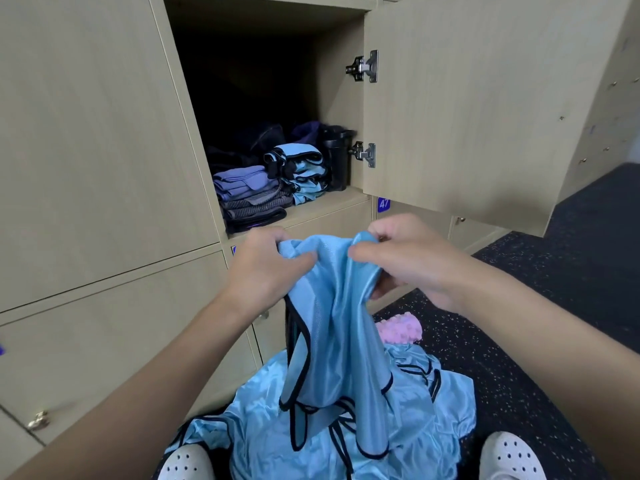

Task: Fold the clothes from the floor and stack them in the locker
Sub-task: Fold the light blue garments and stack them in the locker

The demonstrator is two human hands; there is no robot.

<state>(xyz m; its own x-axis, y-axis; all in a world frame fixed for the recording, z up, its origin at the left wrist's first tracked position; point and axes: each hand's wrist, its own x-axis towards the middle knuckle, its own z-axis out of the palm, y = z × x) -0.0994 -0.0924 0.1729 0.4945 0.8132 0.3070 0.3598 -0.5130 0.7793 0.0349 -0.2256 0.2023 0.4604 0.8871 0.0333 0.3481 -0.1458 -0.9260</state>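
Both hands are engaged on one light-blue garment with dark edging. The left hand grips its upper edge, fingers curled over the far side and thumb pressed onto the near face of the cloth. The right hand, just beside it, pinches a bunched fold of the same edge between thumb and curled fingers. The two grips are close together but not touching. The garment hangs straight down from the grips, and its lower hem meets a loose pile of similar blue garments on the dark speckled floor directly below the hands. A pink item lies below the right hand at the far edge of that pile. Below the pile, near the bottom of the view, are two white perforated shoes, one under each forearm. Above and beyond the grips the open locker holds two folded stacks: a blue stack almost directly above the hands, and a purple and grey stack above the left hand, touching the blue one. A black bottle stands upright just right of the blue stack. The locker door stands open above the right hand. A plate marked 47 sits just above the right hand.
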